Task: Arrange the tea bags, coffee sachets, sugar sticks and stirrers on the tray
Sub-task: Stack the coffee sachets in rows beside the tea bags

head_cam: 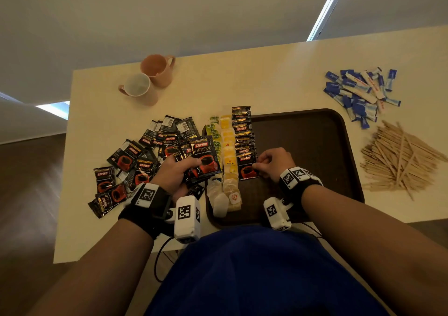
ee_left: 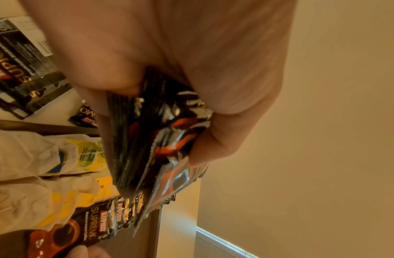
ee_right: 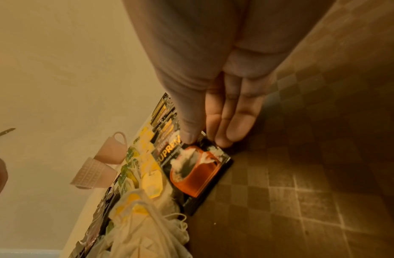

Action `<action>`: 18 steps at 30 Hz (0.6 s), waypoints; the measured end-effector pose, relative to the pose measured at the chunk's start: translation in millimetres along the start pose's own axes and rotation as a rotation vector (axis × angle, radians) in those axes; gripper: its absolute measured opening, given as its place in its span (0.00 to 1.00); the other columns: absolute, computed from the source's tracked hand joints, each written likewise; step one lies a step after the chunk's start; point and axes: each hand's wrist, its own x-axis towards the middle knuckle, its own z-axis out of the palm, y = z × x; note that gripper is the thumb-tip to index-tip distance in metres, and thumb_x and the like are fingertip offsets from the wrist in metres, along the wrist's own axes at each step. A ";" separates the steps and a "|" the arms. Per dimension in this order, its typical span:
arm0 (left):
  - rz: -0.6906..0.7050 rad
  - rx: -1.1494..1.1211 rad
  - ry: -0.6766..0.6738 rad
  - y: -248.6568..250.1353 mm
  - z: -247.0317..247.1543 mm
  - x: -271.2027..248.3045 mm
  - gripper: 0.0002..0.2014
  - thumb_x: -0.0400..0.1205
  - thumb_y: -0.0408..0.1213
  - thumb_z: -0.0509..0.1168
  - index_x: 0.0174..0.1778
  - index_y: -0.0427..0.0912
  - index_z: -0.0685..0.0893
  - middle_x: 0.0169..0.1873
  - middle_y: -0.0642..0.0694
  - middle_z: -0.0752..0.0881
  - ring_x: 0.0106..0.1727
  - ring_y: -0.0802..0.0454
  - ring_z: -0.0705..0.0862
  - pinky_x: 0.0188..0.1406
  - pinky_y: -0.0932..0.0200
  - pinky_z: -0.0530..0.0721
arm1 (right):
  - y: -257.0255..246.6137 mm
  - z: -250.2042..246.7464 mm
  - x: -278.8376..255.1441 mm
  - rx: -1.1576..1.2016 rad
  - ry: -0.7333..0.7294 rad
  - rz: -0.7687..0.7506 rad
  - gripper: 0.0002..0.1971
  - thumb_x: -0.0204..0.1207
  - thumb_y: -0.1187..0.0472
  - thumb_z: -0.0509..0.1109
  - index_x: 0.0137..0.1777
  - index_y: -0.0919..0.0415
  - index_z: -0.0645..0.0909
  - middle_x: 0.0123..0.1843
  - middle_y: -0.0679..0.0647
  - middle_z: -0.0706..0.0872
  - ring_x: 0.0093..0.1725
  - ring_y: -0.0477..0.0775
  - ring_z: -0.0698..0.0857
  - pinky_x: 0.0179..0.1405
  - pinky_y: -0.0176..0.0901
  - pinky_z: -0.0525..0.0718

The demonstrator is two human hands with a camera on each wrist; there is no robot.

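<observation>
Plainly, the biggest risk sits at centre frame on the dark tray (head_cam: 315, 146): the overlapped column of coffee sachets (head_cam: 243, 136) could skew if the right hand (head_cam: 271, 164), pinching the nearest sachet (ee_right: 198, 172) by its edge, drags it sideways into the tea bags (head_cam: 229, 155). Left of centre, the left hand (head_cam: 174, 172) clutches a glossy black fan of sachets (ee_left: 156, 139); one could slip out.

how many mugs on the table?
2. Both stand at the table's far left, touching: the pink mug behind, the pale mug in front of it, nearer the coffee sachet pile. Nothing seems to hide another.
</observation>
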 end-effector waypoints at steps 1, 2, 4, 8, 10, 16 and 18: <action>0.000 -0.001 0.010 -0.3 0.0 0.4 0.18 0.80 0.25 0.68 0.66 0.31 0.77 0.56 0.31 0.88 0.58 0.32 0.88 0.45 0.43 0.89 | -0.2 -0.1 0.0 0.009 -0.006 -0.003 0.08 0.74 0.59 0.79 0.51 0.59 0.87 0.40 0.51 0.91 0.39 0.46 0.90 0.46 0.42 0.90; 0.000 -0.004 0.014 -0.8 -0.2 1.6 0.21 0.79 0.26 0.70 0.68 0.30 0.76 0.58 0.29 0.87 0.61 0.30 0.86 0.50 0.40 0.88 | -0.5 -0.5 0.0 0.017 -0.008 -0.003 0.08 0.74 0.59 0.79 0.51 0.59 0.87 0.40 0.51 0.91 0.39 0.46 0.90 0.44 0.40 0.90; 0.005 -0.004 0.017 -0.7 0.2 2.1 0.25 0.76 0.28 0.74 0.68 0.30 0.76 0.60 0.29 0.86 0.64 0.29 0.85 0.57 0.36 0.86 | -1.0 -3.4 -1.3 0.036 -0.003 0.001 0.07 0.75 0.59 0.78 0.51 0.58 0.87 0.40 0.50 0.91 0.38 0.46 0.90 0.43 0.39 0.89; 0.037 0.059 0.005 -1.7 -0.8 3.6 0.34 0.66 0.39 0.81 0.66 0.30 0.78 0.59 0.30 0.87 0.59 0.33 0.88 0.58 0.36 0.87 | -3.4 -15.3 -6.0 0.006 0.084 -0.034 0.06 0.77 0.53 0.76 0.46 0.54 0.86 0.39 0.49 0.89 0.41 0.46 0.88 0.41 0.37 0.85; 0.048 0.081 0.001 -5.3 -3.3 9.4 0.48 0.54 0.48 0.86 0.67 0.31 0.78 0.59 0.30 0.88 0.59 0.32 0.88 0.63 0.31 0.84 | -9.1 -21.4 -7.8 0.013 0.146 -0.082 0.07 0.78 0.51 0.75 0.44 0.53 0.85 0.39 0.48 0.88 0.41 0.46 0.86 0.39 0.35 0.82; 0.065 0.046 -0.113 -4.2 7.2 6.5 0.48 0.56 0.42 0.88 0.71 0.31 0.76 0.59 0.30 0.88 0.57 0.31 0.89 0.57 0.33 0.87 | -58.6 -30.7 -28.2 0.164 -0.092 -0.305 0.15 0.81 0.48 0.69 0.46 0.59 0.88 0.40 0.52 0.91 0.38 0.48 0.89 0.40 0.42 0.87; 0.084 0.080 -0.150 -3.2 9.5 3.6 0.38 0.64 0.39 0.84 0.69 0.34 0.79 0.58 0.30 0.89 0.57 0.32 0.89 0.57 0.35 0.87 | -72.7 -28.0 -37.2 0.234 -0.206 -0.327 0.16 0.82 0.49 0.69 0.48 0.63 0.89 0.40 0.54 0.92 0.37 0.50 0.89 0.37 0.41 0.86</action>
